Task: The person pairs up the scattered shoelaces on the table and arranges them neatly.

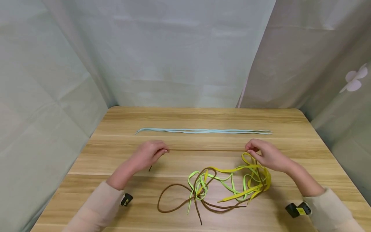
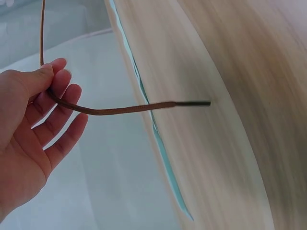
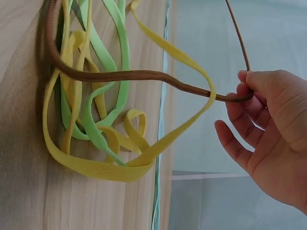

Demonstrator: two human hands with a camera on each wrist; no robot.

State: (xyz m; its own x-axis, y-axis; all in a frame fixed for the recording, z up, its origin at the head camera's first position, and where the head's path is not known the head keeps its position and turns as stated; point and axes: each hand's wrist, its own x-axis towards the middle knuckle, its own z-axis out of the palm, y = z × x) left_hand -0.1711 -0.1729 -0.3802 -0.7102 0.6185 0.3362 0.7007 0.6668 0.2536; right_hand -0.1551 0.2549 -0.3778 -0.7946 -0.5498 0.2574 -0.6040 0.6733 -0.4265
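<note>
A brown shoelace (image 1: 207, 150) is stretched straight between the two hands above the table. My left hand (image 1: 150, 153) pinches it near one end between thumb and index finger, and its dark tip (image 2: 193, 103) sticks out past the fingers in the left wrist view. Farther along, my right hand (image 1: 268, 154) pinches the same lace. From there the brown lace (image 3: 120, 75) runs down through a loop of yellow shoelace (image 3: 187, 122). Tangled on the table below lie yellow, light green (image 1: 232, 187) and brown laces; where each crosses is partly hidden.
A light blue shoelace (image 1: 203, 130) lies folded lengthwise across the back of the wooden table (image 1: 95, 154). Pale curtains (image 1: 174, 58) hang behind and at both sides. Small black devices (image 1: 298, 209) sit at both wrists.
</note>
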